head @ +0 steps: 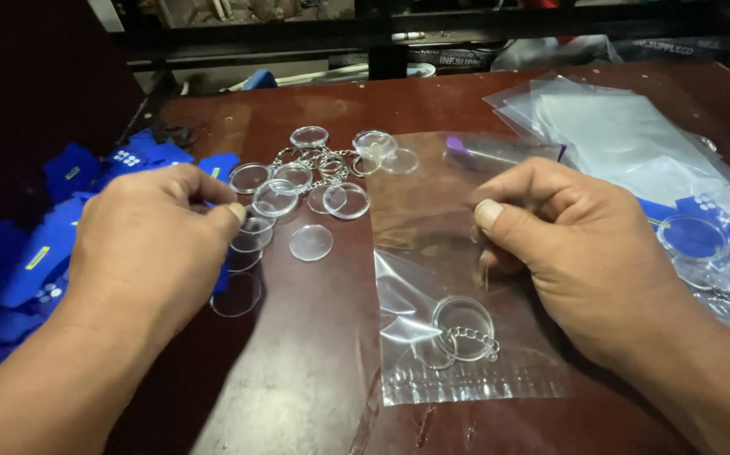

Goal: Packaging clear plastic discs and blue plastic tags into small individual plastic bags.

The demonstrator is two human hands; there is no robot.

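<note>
Left hand [150, 240]: knuckles up at the left, fingers curled narrow, fingertips resting among a scatter of clear round discs [310, 242]; whether a disc is actually pinched between them cannot be told. Right hand [580, 248]: at the right, fingers curled in with the thumb laid across them, pressing on the right edge of a clear plastic bag [457, 278]; what the fingertips pinch is hidden. The bag lies flat on the dark brown table [314, 379], between the two hands, and holds one clear round keychain with a short silver chain and ring [463, 330] at its near end. Far of the discs: a tangle of further keychains with chains [327, 160]. Far right: a stack of empty clear bags [626, 126]. Left edge: a heap of blue printed pieces [45, 244]. Right edge: bagged keychains with blue inserts [695, 238].
</note>
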